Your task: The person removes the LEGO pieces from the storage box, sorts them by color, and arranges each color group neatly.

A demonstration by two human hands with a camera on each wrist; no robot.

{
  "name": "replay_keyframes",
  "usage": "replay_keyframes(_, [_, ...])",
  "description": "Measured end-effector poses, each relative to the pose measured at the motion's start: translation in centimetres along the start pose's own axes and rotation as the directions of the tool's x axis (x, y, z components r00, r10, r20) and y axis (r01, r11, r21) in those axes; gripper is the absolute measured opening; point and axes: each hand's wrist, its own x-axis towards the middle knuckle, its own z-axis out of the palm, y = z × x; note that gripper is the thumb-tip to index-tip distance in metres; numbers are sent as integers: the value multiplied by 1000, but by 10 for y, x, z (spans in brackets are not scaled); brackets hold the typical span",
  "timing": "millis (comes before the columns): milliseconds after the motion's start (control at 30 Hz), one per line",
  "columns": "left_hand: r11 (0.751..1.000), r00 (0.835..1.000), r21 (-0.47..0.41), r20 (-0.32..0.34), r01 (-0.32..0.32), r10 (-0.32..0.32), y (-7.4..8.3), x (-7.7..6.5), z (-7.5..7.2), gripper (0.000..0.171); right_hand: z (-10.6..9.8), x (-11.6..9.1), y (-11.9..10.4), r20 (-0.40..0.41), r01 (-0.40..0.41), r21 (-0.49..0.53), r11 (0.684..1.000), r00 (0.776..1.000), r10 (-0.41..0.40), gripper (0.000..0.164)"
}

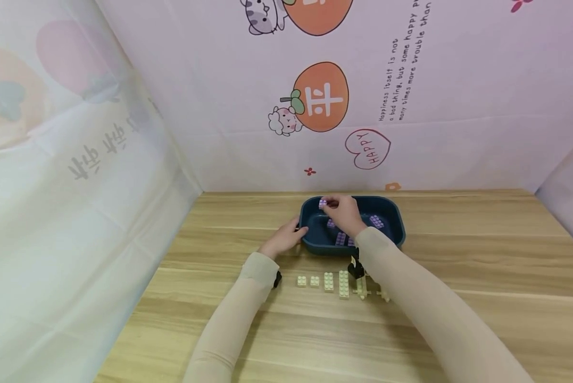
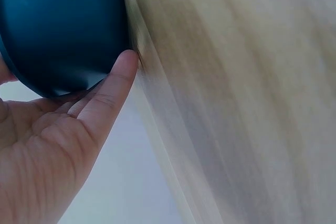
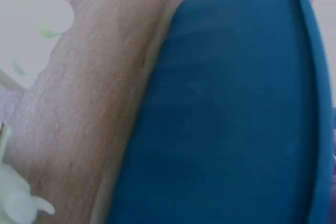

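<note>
A dark blue tub (image 1: 317, 243) with rounded corners stands on the wooden table. Several purple toy bricks (image 1: 376, 221) lie inside it. Above its far left part, my right hand (image 1: 347, 214) pinches a small purple brick (image 1: 323, 204) between thumb and fingertips. My left hand (image 1: 285, 238) holds the tub's left end, fingers along the outer wall and thumb at the rim. The left wrist view shows the fingers (image 2: 113, 90) against the tub's wall (image 2: 65, 30). In the right wrist view the tub's side (image 3: 220, 103) fills much of the frame, and the held brick is hidden.
In front of the tub, pale yellow bricks (image 1: 329, 282) of differing lengths stand in a row. Pale pieces with side pegs (image 1: 361, 289) lie to their right, partly behind the right sleeve (image 1: 410, 282). A printed cloth (image 1: 248, 143) hangs behind the table's far edge.
</note>
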Motion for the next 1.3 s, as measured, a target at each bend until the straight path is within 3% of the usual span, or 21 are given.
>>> replay_keyframes(433, [1000, 1000, -8, 12, -2, 2, -2, 3, -1, 54, -17, -16, -20, -13, 73, 16, 997, 997, -72, 24])
replay_keyframes(767, [1000, 1000, 15, -7, -8, 9, -7, 3, 2, 52, -30, -62, -33, 45, 92, 26, 995, 995, -93, 22])
replay_keyframes(1100, [999, 999, 30, -9, -37, 37, -10, 7, -1, 51, -23, -99, -37, 119, 113, 39, 993, 986, -117, 19])
replay_keyframes(1300, [999, 999, 19, -12, -32, 32, -12, 8, 0, 52, -12, -117, -25, 183, 44, 59, 997, 982, -54, 16])
